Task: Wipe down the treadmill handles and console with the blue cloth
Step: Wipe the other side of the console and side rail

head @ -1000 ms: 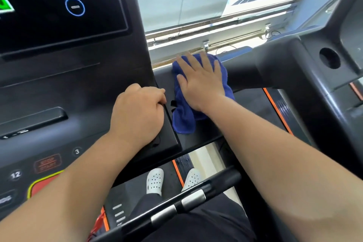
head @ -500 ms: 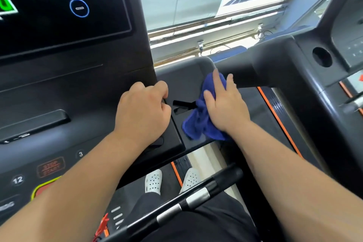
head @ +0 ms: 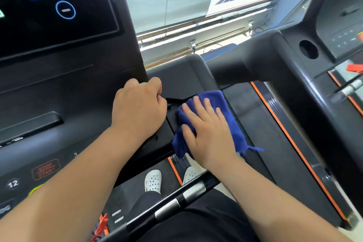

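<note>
Mid-wipe, right hand (head: 211, 133) flat, fingers spread, pressing blue cloth (head: 231, 116) onto console's right side tray (head: 182, 72), left hand (head: 139, 108) curled gripping console edge (head: 155, 141); handles, touchscreen (head: 55, 6) look still left.

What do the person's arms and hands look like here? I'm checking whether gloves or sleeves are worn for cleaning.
No gloves and no sleeves show. The left hand and right hand are bare, and both forearms are uncovered right to the bottom edge of the picture. No watch, ring or wristband shows on either. The fingernails look short and unpainted. Lower down, the person wears dark trousers and white perforated clogs.
</note>
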